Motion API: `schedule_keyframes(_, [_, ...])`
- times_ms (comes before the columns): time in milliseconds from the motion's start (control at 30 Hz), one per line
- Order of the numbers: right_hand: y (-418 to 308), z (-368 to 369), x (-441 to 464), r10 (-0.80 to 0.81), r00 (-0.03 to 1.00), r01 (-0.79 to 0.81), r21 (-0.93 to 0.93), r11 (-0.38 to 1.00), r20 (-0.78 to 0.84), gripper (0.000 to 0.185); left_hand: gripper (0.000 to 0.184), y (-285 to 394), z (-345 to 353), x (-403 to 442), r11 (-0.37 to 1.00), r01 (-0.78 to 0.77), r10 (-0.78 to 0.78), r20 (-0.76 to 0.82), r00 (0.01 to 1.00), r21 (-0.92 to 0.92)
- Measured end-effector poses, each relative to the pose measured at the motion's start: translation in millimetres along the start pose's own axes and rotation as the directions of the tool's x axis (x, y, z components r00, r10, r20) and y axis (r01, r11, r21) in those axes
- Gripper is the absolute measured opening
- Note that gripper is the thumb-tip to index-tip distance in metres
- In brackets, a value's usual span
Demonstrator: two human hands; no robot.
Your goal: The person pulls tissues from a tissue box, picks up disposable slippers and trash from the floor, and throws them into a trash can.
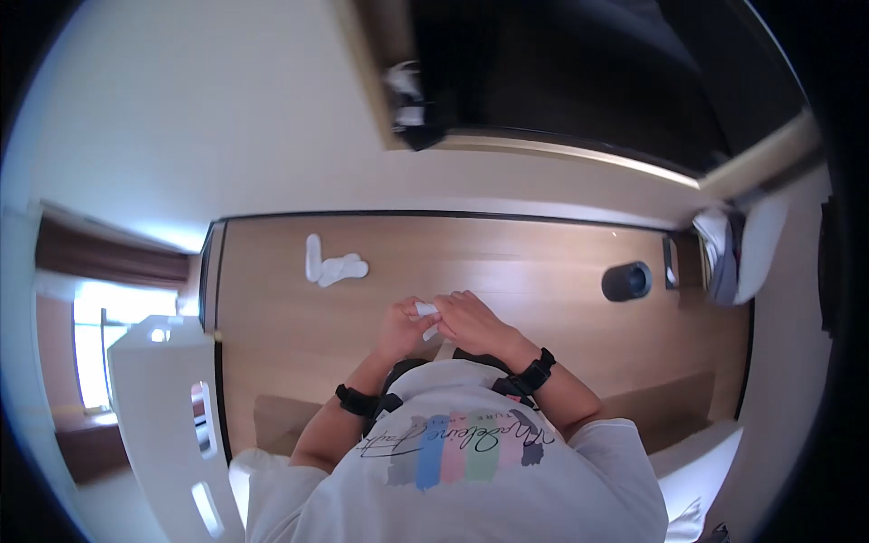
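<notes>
My left hand point(400, 328) and my right hand point(472, 321) meet in front of my waist. Between them is a small white piece point(425, 309), with another white bit showing lower down beside the fingers. It looks thin, like folded paper or cloth, but its kind is not clear. Both hands have their fingers closed on it, and the right hand covers part of it. Each wrist wears a black strap.
White slippers point(314, 259) lie on the wooden floor point(507, 262), ahead and left. A dark bin point(625, 281) lies or stands to the right. A white slotted panel point(167, 407) rises at left. A large dark framed screen point(579, 81) is on the wall ahead.
</notes>
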State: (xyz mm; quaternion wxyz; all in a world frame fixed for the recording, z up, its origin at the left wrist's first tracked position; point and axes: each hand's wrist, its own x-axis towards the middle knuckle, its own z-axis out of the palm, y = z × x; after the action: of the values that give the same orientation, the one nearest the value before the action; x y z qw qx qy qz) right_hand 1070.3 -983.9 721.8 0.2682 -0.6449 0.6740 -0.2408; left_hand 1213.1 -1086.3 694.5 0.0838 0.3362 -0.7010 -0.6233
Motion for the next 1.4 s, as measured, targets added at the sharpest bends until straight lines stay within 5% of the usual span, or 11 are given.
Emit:
schedule_keyframes(167, [-58.5,61.7,70.0,-0.145,0.987,0.147,-0.019,0.989,0.072,0.018,0.012,-35.1,-94.4,-48.6,0.996,0.083,-0.087,-0.157,0.984,-0.036])
schedule_keyframes(233, [-76.4,78.1,86.6,-0.175,0.981,0.176,-0.005,0.984,0.081,0.017,0.016,-54.8,-116.4,-62.4,0.971,-0.012,-0.052,-0.259,0.964,-0.239])
schedule_keyframes(433, [-90.2,105.4,114.5,-0.063,0.979,0.115,0.274,0.955,-0.193,0.023,0.025,-86.3,-153.8,-78.7,0.876,-0.055,-0.067,-0.234,0.970,-0.479])
schedule_keyframes(500, [-91.0,106.1,115.7,0.131,0.990,-0.083,0.558,0.826,-0.046,0.036,0.027,-87.5,-153.2,-79.6,0.854,-0.066,-0.065,-0.232,0.971,-0.516])
schedule_keyframes(633, [-79.3,113.5,115.6,0.148,0.986,-0.147,0.809,0.568,0.075,0.046,0.029,-74.1,-145.0,-77.7,0.796,-0.090,-0.067,-0.235,0.970,-0.598])
schedule_keyframes(700, [-76.6,110.3,113.7,0.149,0.981,-0.168,0.939,0.301,0.128,0.047,0.029,-83.7,-140.0,-70.0,0.857,-0.096,-0.034,-0.241,0.970,-0.507])
schedule_keyframes(933, [-12.5,84.1,109.5,0.203,0.976,-0.181,0.808,0.561,0.077,0.036,0.036,-70.0,-90.4,-50.7,0.958,0.046,-0.101,-0.183,0.978,-0.282])
schedule_keyframes(1100, [12.8,55.0,117.0,0.144,0.989,-0.136,0.634,0.761,0.040,0.030,0.037,-72.4,-58.8,-34.7,0.917,0.093,-0.191,-0.223,0.956,-0.387])
schedule_keyframes(1233, [19.0,56.1,129.7,0.089,0.985,-0.166,0.703,0.691,0.145,0.031,0.034,-76.9,-56.1,-32.1,0.908,0.098,-0.240,-0.314,0.919,-0.409])
schedule_keyframes(1300, [12.6,54.1,140.9,-0.175,0.984,0.177,0.110,0.978,-0.030,0.036,0.034,-92.3,-65.8,-27.5,0.875,0.089,-0.287,-0.362,0.887,-0.475])
schedule_keyframes(1400, [-3.5,62.2,170.1,-0.338,0.928,0.285,0.289,0.914,0.153,0.040,0.031,-112.0,-87.7,-21.1,0.764,0.052,-0.396,-0.403,0.825,-0.644])
